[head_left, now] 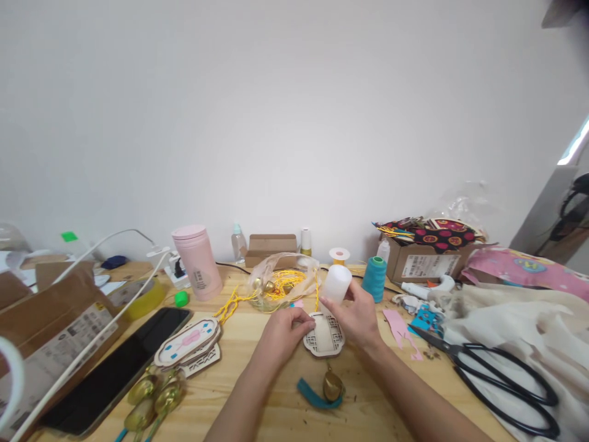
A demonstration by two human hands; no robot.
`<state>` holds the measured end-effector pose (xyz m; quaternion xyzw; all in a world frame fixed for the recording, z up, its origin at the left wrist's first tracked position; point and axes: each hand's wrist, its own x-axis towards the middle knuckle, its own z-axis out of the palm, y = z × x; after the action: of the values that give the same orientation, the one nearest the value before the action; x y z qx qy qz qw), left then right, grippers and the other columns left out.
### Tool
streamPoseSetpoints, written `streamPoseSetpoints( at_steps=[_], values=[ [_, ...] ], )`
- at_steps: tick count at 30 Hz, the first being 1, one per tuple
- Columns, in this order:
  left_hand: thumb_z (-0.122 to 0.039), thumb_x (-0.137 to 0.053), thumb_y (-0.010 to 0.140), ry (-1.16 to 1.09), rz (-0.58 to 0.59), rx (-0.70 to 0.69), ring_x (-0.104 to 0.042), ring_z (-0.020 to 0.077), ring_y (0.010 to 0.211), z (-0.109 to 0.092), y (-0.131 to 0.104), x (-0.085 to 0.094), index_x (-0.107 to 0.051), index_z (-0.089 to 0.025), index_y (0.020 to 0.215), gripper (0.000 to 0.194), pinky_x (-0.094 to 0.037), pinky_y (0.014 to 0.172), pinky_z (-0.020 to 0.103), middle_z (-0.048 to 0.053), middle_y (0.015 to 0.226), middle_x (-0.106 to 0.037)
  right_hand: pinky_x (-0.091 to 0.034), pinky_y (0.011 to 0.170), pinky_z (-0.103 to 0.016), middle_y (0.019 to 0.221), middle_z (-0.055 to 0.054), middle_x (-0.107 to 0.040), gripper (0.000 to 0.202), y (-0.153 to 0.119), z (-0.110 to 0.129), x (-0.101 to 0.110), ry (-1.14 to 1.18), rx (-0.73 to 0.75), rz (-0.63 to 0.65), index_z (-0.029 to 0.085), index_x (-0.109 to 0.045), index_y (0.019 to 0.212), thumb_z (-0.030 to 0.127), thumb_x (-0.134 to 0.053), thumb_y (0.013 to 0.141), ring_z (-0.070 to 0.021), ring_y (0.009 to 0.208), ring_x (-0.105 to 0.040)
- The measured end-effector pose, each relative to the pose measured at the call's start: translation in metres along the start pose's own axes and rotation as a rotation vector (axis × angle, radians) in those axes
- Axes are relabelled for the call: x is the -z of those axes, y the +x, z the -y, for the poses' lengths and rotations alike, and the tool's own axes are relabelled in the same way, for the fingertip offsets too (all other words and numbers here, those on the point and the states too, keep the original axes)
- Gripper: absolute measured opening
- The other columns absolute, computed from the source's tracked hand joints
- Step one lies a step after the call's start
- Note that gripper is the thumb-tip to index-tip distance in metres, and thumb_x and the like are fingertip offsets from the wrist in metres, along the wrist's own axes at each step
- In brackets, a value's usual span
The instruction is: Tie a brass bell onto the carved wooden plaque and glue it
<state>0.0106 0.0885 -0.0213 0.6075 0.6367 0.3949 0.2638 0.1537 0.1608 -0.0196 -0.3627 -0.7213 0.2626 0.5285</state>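
Observation:
A pale wooden plaque (324,334) with cut-out lattice sides lies on the wooden table. The fingers of my left hand (288,331) are pressed together at its upper left edge. My right hand (356,313) is wrapped round a white translucent cylindrical bottle (337,283), tilted just above the plaque's upper right. A yellow cord (317,294) rises from the plaque's top. Below the plaque hangs a brass bell (332,385) with a teal ribbon (317,396) beside it.
Stacked plaques (188,344), several brass bells (151,393) and a phone (119,368) lie at left, near a pink tumbler (197,263). Behind is a bag of yellow cords (285,283). At right are teal thread (375,279), black scissors (501,374), cloth and a filled box (427,261).

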Motion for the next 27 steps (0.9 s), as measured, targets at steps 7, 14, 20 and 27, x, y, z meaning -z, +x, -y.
streamPoseSetpoints(
  at_steps=[7, 14, 20, 27],
  values=[
    [-0.033, -0.052, 0.068, 0.013, -0.006, 0.002, -0.059, 0.0184, 0.068, 0.001, 0.0, -0.001, -0.063, -0.017, 0.07, 0.02, -0.042, 0.062, 0.027, 0.003, 0.072, -0.067, -0.045, 0.058, -0.029, 0.074, -0.004, -0.062, 0.032, 0.003, 0.003, 0.004, 0.013, -0.045, -0.069, 0.017, -0.053, 0.083, 0.04, -0.062, 0.061, -0.0181, 0.065, -0.057],
    [-0.029, -0.053, 0.07, 0.1, -0.157, -0.13, -0.057, 0.0183, 0.078, -0.007, 0.004, -0.011, -0.065, -0.02, 0.07, 0.015, -0.041, 0.073, 0.03, 0.002, 0.076, -0.066, -0.047, 0.059, -0.029, 0.081, -0.006, -0.064, 0.036, 0.007, 0.001, 0.005, 0.238, -0.188, -0.239, 0.017, -0.052, 0.088, 0.038, -0.064, 0.06, -0.0186, 0.068, -0.059],
    [-0.028, -0.053, 0.071, 0.243, -0.148, -0.229, -0.054, 0.0196, 0.087, -0.003, 0.014, -0.024, -0.069, -0.023, 0.072, 0.017, -0.04, 0.08, 0.035, 0.004, 0.088, -0.065, -0.047, 0.061, -0.03, 0.081, -0.005, -0.064, 0.041, 0.005, -0.002, 0.001, 0.321, -0.206, -0.248, 0.017, -0.053, 0.092, 0.035, -0.065, 0.058, -0.0187, 0.068, -0.06],
    [-0.028, -0.047, 0.075, 0.251, -0.071, -0.227, -0.055, 0.0198, 0.088, -0.001, 0.018, -0.027, -0.068, -0.024, 0.081, 0.022, -0.037, 0.085, 0.038, 0.004, 0.092, -0.065, -0.048, 0.06, -0.029, 0.08, -0.005, -0.063, 0.039, 0.006, -0.002, 0.003, 0.325, -0.203, -0.253, 0.017, -0.053, 0.091, 0.034, -0.065, 0.058, -0.0186, 0.068, -0.06]
  ],
)
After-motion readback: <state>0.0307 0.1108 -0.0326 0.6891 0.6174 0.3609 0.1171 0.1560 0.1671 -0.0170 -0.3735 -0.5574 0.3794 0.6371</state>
